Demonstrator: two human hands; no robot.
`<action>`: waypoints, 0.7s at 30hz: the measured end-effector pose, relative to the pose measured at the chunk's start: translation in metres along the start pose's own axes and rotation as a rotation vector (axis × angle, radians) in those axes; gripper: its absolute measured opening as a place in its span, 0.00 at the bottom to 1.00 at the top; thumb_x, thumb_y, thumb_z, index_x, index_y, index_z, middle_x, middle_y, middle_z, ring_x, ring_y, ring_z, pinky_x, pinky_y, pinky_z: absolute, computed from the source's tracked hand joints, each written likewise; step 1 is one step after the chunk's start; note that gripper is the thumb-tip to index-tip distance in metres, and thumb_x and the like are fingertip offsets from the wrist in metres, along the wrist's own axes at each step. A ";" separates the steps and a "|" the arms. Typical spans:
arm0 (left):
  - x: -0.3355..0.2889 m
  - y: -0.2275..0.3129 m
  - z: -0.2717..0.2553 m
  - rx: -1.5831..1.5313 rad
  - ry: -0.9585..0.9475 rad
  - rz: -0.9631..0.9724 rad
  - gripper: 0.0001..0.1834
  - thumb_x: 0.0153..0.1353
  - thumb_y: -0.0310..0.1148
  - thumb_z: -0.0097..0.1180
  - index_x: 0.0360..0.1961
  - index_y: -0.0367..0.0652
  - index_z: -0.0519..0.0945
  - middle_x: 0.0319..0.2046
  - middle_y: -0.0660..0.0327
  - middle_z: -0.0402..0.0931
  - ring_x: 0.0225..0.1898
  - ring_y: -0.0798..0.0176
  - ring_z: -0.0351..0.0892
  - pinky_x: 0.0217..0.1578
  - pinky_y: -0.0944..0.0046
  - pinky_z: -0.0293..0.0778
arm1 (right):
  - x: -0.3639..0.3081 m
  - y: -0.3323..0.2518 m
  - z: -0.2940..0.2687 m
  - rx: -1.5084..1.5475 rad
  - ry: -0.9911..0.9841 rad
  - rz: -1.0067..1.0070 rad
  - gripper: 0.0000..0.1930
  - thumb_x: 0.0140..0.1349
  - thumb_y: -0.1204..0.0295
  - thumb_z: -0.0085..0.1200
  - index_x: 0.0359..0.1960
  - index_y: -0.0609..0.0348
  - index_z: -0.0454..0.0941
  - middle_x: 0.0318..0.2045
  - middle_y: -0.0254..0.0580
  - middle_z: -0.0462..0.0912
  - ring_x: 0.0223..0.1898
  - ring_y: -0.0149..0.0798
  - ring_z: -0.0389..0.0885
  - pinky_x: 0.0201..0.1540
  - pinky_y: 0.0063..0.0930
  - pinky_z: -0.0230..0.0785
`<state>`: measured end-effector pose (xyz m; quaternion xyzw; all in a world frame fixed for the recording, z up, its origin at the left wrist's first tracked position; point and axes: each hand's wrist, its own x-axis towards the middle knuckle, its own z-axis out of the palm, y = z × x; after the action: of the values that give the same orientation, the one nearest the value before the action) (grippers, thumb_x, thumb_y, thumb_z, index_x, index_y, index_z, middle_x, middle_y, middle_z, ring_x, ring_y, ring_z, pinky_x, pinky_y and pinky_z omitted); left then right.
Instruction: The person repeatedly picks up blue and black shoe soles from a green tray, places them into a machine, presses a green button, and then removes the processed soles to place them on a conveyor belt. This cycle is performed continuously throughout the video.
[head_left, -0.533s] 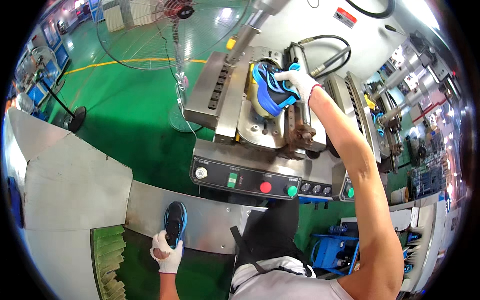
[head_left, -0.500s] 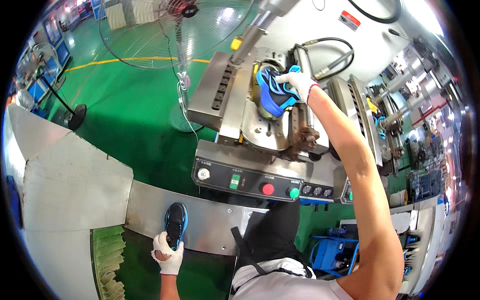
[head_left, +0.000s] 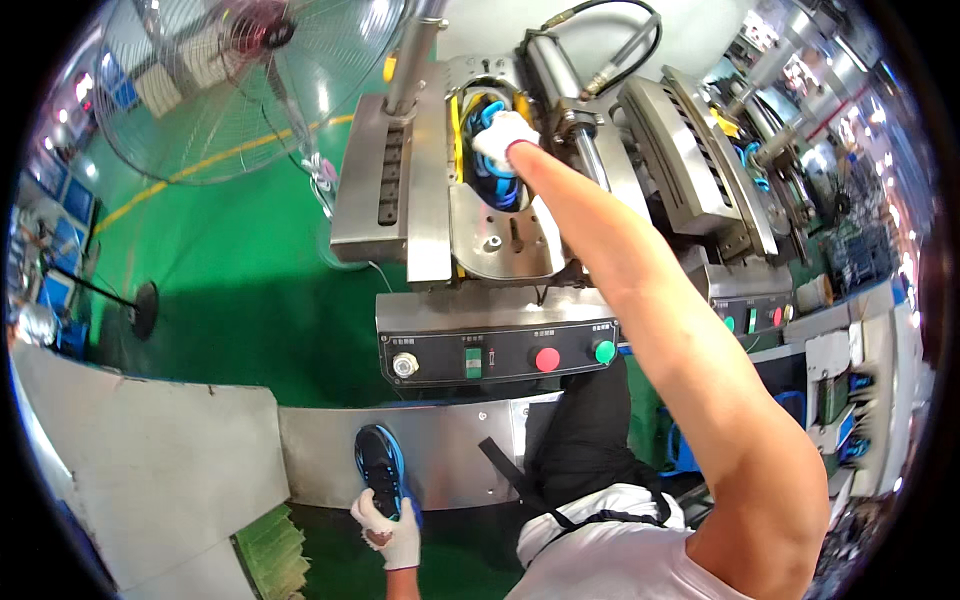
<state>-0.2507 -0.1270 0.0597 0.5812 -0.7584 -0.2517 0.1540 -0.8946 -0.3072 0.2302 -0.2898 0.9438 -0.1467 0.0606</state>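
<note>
My right hand [head_left: 505, 140], in a white knit glove, is closed on a black and blue shoe [head_left: 497, 190]. That shoe sits low in the oval opening of a metal press [head_left: 470, 240], and the glove covers part of its upper. Nearer to me, my left hand [head_left: 390, 535], gloved too, grips the heel end of another black shoe [head_left: 378, 460] with blue edging. This second shoe rests on a steel ledge [head_left: 320, 450], toe pointing away from me.
A control panel [head_left: 440, 358] with red and green buttons runs between ledge and press. The round cage of a fan [head_left: 250, 90] stands at the far left. Another press [head_left: 690, 170] is on the right. Grey-white panels [head_left: 150, 440] border the ledge at left.
My right hand has brought its shoe from a tilted position above the press down into the opening. The left hand keeps hold of its shoe on the ledge. The view has shifted.
</note>
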 end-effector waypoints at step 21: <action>0.019 0.157 -0.017 -0.021 -0.262 0.736 0.05 0.66 0.31 0.63 0.37 0.40 0.85 0.38 0.52 0.80 0.41 0.48 0.82 0.44 0.52 0.77 | -0.407 0.228 0.022 0.290 -0.038 -0.566 0.52 0.58 0.56 0.69 0.78 0.71 0.54 0.77 0.73 0.54 0.80 0.72 0.50 0.82 0.59 0.41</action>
<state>-0.3734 -0.1180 0.1600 0.2319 -0.9267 -0.2595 0.1420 -0.6752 0.0975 0.1502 -0.5321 0.7935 -0.2854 0.0757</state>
